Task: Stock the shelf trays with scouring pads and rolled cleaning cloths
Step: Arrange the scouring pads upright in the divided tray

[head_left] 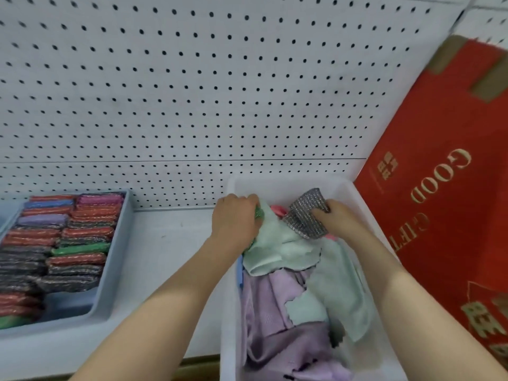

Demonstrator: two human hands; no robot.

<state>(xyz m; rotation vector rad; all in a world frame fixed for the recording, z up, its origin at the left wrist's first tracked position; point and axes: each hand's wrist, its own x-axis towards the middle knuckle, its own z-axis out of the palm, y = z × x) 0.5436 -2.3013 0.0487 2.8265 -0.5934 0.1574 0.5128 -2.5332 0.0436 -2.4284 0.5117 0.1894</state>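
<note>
Hands work inside the white plastic bin (354, 193) at lower right: right hand (336, 217) pinching a grey metallic scouring pad (308, 213), left hand (236, 217) gripping a pale green cloth (277, 243).

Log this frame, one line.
left hand: in white bin, gripping green pad | right hand: holding silver scouring pad

Pegboard (192, 86): white, regular grid of dark holes. Shelf (170, 257): white. Tray (115, 270) at 9 o'clock: pale blue-grey; scouring pads (63, 243) inside in rows of red, purple, blue, green and dark glittery grey. Bin (291, 182) at 6 o'clock: translucent white; cloths mint green (277, 251) and lilac (275, 306). Held pad (308, 213): silver-grey metallic weave. Box (445, 204) at 3 o'clock: red, gold lettering, brown tape.
</note>
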